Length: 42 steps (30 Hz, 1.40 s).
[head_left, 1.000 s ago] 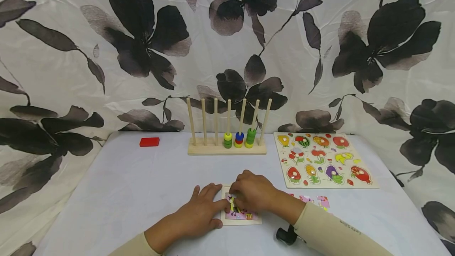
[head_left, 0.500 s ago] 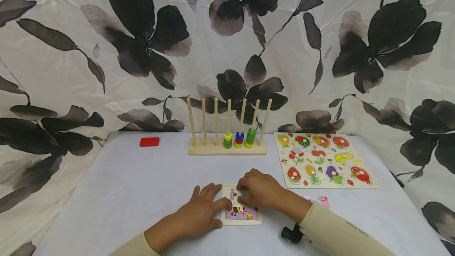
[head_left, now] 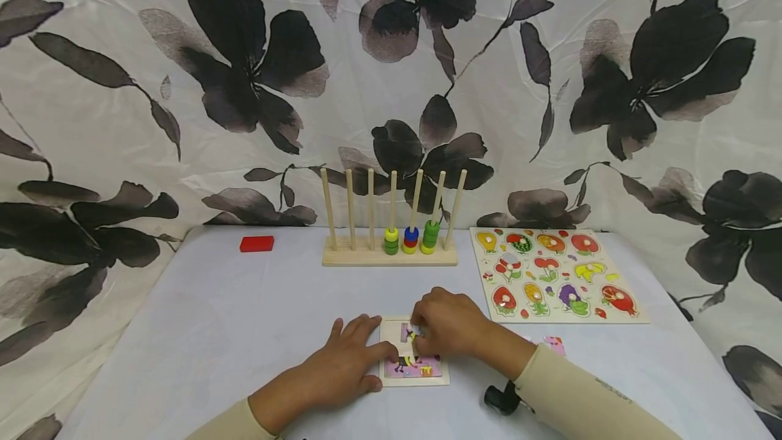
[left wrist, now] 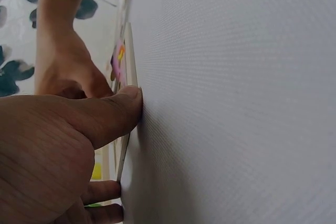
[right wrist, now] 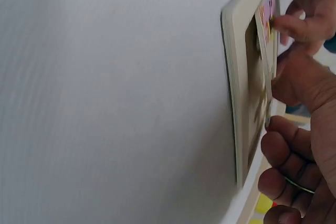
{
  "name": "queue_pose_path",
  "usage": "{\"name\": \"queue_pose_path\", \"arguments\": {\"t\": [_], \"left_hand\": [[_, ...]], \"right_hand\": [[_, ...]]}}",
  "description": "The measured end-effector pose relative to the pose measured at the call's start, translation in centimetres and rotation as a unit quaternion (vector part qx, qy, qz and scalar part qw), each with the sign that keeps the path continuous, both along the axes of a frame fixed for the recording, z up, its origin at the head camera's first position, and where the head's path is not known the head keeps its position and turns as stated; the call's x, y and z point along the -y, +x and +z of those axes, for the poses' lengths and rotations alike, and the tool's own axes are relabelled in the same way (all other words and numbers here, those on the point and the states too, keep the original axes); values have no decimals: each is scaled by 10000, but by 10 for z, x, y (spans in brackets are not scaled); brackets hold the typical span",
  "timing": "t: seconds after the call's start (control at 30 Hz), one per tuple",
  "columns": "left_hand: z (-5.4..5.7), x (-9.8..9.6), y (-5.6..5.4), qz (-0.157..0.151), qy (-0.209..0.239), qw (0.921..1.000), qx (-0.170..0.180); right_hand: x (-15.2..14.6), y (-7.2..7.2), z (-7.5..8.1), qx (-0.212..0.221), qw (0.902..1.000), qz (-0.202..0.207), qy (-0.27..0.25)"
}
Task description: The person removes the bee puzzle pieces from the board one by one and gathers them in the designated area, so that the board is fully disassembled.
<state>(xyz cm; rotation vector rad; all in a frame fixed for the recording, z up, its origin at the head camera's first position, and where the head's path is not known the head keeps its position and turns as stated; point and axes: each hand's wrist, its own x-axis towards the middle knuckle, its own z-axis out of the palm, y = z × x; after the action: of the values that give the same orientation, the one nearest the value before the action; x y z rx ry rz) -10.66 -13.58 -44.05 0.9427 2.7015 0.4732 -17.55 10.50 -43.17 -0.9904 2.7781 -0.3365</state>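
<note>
The puzzle frame point(right wrist: 237, 51) looks smooth matt wood, the tablecloth point(left wrist: 236, 103) finely woven.

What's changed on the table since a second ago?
The right hand has shifted rightward and slightly away, and the puzzle piece it pinches has moved right over the puzzle frame. The right forearm hides more loose pieces. The left hand stays at the frame's left side; bead stand, fruit board and red block are unmoved.

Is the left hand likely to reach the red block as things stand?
Probably yes: nothing stands between the left hand and the red block, though that hand touches the puzzle frame.
</note>
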Motion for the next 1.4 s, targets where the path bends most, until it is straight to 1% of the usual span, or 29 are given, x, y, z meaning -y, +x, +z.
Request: {"name": "queue_pose_path", "arguments": {"t": [0.23,0.5,0.63,0.8,0.9,1.07,1.27,1.4], "left_hand": [[-2,0,-1,46,29,10000,14],[-2,0,-1,56,41,10000,-4],[-2,0,-1,66,64,10000,34],[-3,0,-1,92,22,9999,66],[-3,0,-1,91,10,9999,45],[-3,-1,-1,88,16,10000,27],[-2,-1,-1,52,73,10000,-19],[-2,-2,-1,41,102,9999,-36]], "right_hand": [[-18,1,8,-164,9997,-143,-87],[-55,9,11,-358,9987,-264,-258],[-74,13,11,-494,9979,-363,-229],[-95,20,9,-377,9973,-623,-78],[-105,25,9,-258,9973,-692,-6],[-118,33,8,-193,9977,-649,51],[-130,44,5,-285,9983,-504,114],[-136,50,3,-310,9982,-486,161]]}}
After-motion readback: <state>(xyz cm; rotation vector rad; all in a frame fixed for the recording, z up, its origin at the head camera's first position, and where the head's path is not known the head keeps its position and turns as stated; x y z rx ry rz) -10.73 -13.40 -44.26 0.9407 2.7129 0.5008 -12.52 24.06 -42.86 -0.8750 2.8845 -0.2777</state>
